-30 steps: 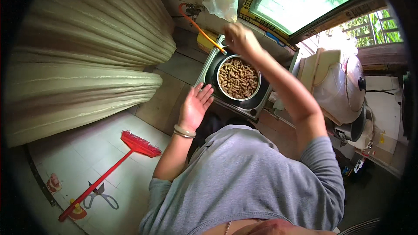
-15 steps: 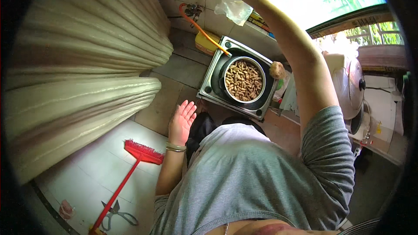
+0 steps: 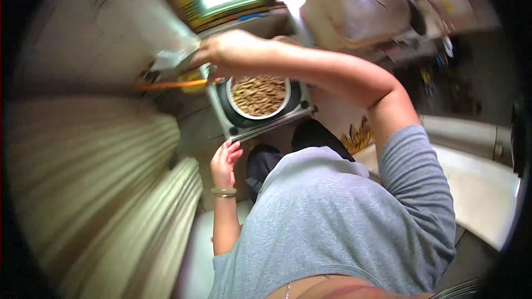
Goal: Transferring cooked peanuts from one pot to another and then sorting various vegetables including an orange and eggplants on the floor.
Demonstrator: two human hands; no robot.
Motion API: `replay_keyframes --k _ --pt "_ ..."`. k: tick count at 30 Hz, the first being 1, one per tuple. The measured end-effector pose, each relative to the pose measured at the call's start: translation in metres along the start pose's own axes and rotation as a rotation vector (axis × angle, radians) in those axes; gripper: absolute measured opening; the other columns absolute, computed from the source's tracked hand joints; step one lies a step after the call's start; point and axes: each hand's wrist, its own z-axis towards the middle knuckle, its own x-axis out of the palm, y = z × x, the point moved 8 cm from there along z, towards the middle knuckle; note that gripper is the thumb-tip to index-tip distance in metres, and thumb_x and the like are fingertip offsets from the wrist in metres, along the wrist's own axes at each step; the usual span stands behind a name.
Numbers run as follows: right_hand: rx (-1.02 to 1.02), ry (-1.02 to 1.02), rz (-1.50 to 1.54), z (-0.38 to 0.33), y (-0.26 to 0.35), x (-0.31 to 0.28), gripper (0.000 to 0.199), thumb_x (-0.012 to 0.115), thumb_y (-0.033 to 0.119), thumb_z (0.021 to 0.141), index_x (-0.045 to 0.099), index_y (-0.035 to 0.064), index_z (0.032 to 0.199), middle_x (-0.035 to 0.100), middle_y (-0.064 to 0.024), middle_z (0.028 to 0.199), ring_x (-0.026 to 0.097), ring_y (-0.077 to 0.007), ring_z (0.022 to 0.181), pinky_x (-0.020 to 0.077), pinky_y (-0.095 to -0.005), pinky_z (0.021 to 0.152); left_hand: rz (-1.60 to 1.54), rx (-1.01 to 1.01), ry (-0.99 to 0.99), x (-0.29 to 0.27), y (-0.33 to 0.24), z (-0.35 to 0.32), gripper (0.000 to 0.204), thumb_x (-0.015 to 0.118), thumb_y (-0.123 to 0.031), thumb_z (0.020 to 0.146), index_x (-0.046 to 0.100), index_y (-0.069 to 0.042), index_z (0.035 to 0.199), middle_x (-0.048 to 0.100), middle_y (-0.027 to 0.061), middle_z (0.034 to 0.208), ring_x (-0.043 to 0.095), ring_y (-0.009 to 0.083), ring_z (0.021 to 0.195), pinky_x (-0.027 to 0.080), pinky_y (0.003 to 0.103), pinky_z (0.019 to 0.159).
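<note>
From here, I can't tell if my right grip pinches the bag beside it. My left grip is loose, empty. The stove holds the pot level, so brown bits stay in.

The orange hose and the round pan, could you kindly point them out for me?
Orange hose (image 3: 182, 84), head view: middle of its length.
Round pan (image 3: 259, 117), head view: its lower pale rim.

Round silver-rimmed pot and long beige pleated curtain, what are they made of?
Round silver-rimmed pot: looks like smooth metal, because its rim is thin and bright. Long beige pleated curtain: probably cloth with a slight sheen, as it hangs in folds; blur hides any weave.
</note>
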Motion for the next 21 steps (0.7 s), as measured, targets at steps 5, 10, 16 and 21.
replay_keyframes --k 5,10,16,21 --pt "0.084 -0.239 0.554 -0.130 0.000 -0.008 0.016 0.069 0.021 0.070 0.065 0.0063 0.075 0.058 -0.0127 0.063 0.058 -0.0296 0.057 0.0439 -0.0396 0.054 0.192 -0.052 -0.028 0.038 0.023 0.014 0.046 0.041 -0.041 0.095 0.056 -0.001 0.079 0.038 -0.0004 0.045 0.030 0.0068 0.034 0.052 0.026 0.060" --pt "0.166 -0.081 0.080 -0.286 -0.062 0.094 0.037 0.058 0.007 0.070 0.064 0.0160 0.106 0.043 -0.0102 0.128 0.048 -0.0292 0.113 0.0433 -0.0433 0.085 0.594 -0.091 0.106 0.119 0.070 0.015 0.073 0.021 -0.059 0.093 0.060 0.001 0.107 0.065 0.0081 0.079 0.052 0.0088 0.055 0.042 0.019 0.057" --pt "0.853 0.125 0.450 -0.526 -0.171 0.170 0.035 0.054 0.008 0.073 0.059 0.0060 0.108 0.060 -0.0175 0.102 0.058 -0.0342 0.095 0.0489 -0.0439 0.076 0.750 -0.231 0.292 0.220 0.159 0.031 0.042 0.045 -0.030 0.094 0.048 0.001 0.122 0.057 0.0104 0.112 0.059 0.0196 0.090 0.049 0.033 0.080" --pt "1.186 0.210 0.377 -0.763 -0.188 0.267 0.030 0.057 0.014 0.075 0.062 0.0078 0.104 0.063 -0.0167 0.097 0.061 -0.0316 0.090 0.0501 -0.0414 0.075 0.929 -0.203 0.530 0.417 0.228 0.022 0.034 0.051 -0.025 0.093 0.054 -0.001 0.116 0.061 0.0087 0.101 0.060 0.0136 0.078 0.048 0.025 0.068"
